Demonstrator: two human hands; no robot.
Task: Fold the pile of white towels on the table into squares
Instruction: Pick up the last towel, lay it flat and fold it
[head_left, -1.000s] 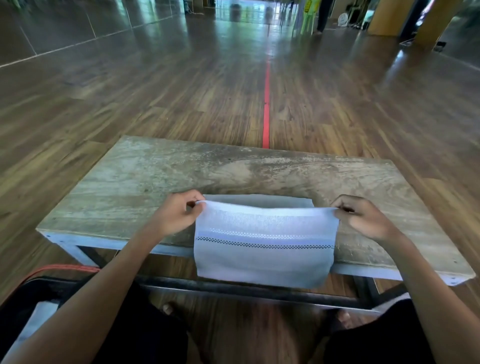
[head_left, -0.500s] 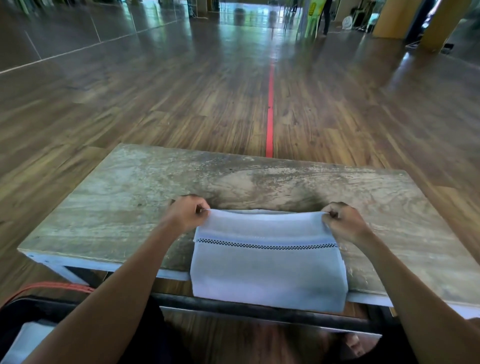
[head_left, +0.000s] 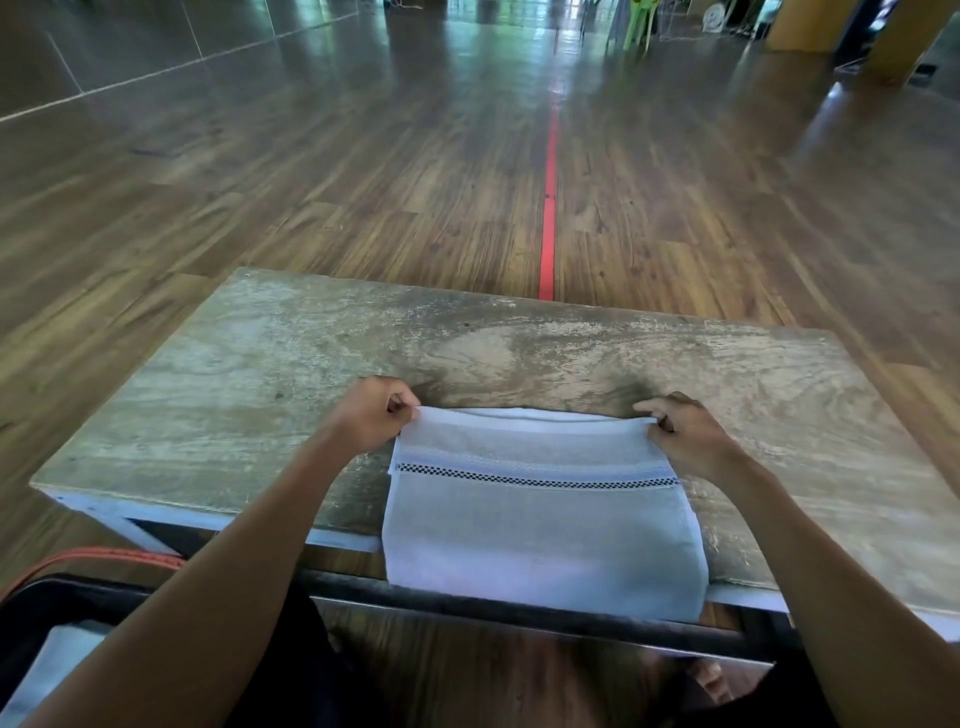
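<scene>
A white towel (head_left: 540, 525) with a black checked stripe lies doubled over on the near part of the worn wooden table (head_left: 260, 374). Its lower part hangs over the table's front edge. My left hand (head_left: 371, 415) pinches the towel's far left corner. My right hand (head_left: 685, 434) pinches the far right corner. Both corners rest low on the tabletop, with a second layer of the towel showing just behind the held edge.
A black bag (head_left: 47, 639) with an orange strap and something white inside sits on the floor at the lower left. A metal crossbar (head_left: 519, 613) runs under the table's front. Wooden floor with a red line (head_left: 548, 218) stretches beyond.
Both hands carried the towel's held edge forward and down onto the table, laying the upper layer over the lower one. The camera tilted down and closer.
</scene>
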